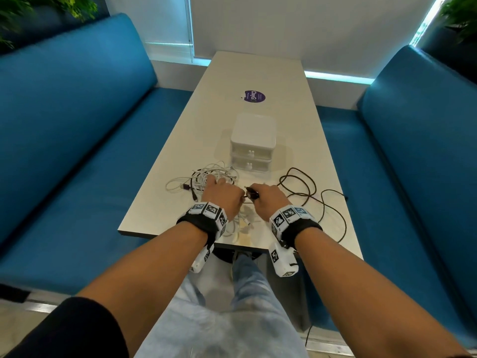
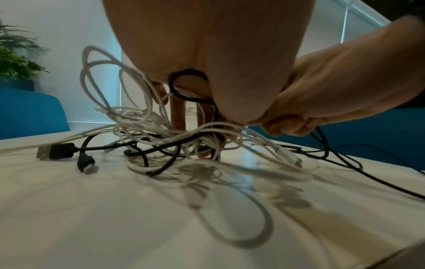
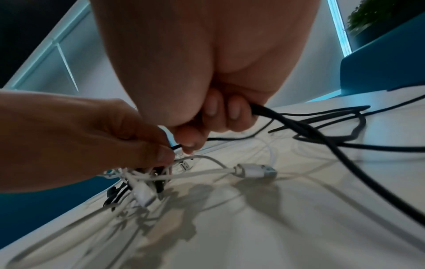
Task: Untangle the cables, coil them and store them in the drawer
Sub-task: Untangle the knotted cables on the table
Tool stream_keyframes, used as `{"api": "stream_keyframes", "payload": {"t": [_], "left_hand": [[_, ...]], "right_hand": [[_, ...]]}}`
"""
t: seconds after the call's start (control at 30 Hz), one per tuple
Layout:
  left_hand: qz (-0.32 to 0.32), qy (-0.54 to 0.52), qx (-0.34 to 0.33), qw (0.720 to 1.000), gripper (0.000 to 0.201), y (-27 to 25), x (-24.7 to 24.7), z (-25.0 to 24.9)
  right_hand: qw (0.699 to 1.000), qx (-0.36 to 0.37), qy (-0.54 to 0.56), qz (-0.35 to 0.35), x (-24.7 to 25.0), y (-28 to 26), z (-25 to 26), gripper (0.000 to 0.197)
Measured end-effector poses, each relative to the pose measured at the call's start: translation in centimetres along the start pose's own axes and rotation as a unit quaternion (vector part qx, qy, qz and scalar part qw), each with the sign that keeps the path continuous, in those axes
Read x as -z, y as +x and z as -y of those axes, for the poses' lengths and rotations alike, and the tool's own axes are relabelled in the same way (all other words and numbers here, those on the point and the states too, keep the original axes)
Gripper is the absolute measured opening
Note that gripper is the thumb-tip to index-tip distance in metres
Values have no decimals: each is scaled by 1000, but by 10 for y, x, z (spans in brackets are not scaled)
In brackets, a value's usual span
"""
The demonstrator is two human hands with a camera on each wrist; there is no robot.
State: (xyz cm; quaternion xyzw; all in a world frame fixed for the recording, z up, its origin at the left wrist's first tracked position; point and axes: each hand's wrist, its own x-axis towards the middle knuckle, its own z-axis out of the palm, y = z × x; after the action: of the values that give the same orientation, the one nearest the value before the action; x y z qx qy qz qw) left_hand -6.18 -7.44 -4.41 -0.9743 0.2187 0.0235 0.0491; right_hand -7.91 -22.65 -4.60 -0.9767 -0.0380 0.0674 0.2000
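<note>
Your right hand [image 1: 268,200] has its fingers curled round the dark cable [image 3: 306,127], gripping it close to the knot; from that grip the cable's long run trails away to your right in loose loops across the table [image 1: 271,81], so its free length lies on the outer side of your fist, away from the other hand. Your left hand [image 1: 223,196] sits just beside the right, nearly touching it, with its thumb and a finger pinching strands at the edge of the white tangle [image 2: 161,127] while the remaining fingers reach down into the loops. A black strand loops under the palm there; whether it is the same cable you grip on the right cannot be told.

The tangle lies directly under and beyond your left grip, so that hand is the nearer one to anchor it. Judging from this, the coming pull should go rightward along the dark cable's own line, left hand holding the white mass down. The closed drawer unit [image 1: 253,148] stands just past the tangle, straight ahead of both grips.
</note>
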Motion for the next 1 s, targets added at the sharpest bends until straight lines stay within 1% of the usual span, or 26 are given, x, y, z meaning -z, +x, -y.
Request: {"api": "stream_keyframes", "payload": {"t": [0.07,0.17,0.33,0.43,0.53,0.6,0.67,0.73,0.8,0.83,0.93,1.0], "left_hand": [[-7,-4,5,1000,30,-2,-4,2],[-25,-20,11,999,32,-3,-7,4],[-27,-54,19,998,31,-5,-9,10],[-43,-29,20,998,31,-5,-10,6],[-31,0,13,999,29,-2,-7,0],[-24,12,9,1000,30,1,-4,-2],[-30,34,3,999,31,3,-2,-6],[-36,47,-6,998,25,3,-1,-9],[-50,48,-19,997,15,3,-2,-9],[-53,48,-23,997,15,2,-4,-8],[-59,42,-25,997,26,2,-9,-2],[-65,28,-26,997,28,2,-12,2]], "right_hand": [[1000,-15,-24,8,0,3,1,18],[998,-25,-49,8,9,4,-2,19],[996,-75,-46,-1,29,7,-29,18],[994,-89,-64,-6,30,1,-34,18],[992,-70,-102,-19,25,-5,-28,19],[995,-44,-86,-16,19,-6,-22,20],[998,-15,-66,1,12,-4,-14,20],[998,-3,-60,19,5,-2,-8,16],[998,-7,-58,18,4,1,-7,13],[998,-9,-59,13,4,1,-8,13],[996,0,-88,3,10,0,-14,17],[994,2,-111,3,16,0,-18,19]]}}
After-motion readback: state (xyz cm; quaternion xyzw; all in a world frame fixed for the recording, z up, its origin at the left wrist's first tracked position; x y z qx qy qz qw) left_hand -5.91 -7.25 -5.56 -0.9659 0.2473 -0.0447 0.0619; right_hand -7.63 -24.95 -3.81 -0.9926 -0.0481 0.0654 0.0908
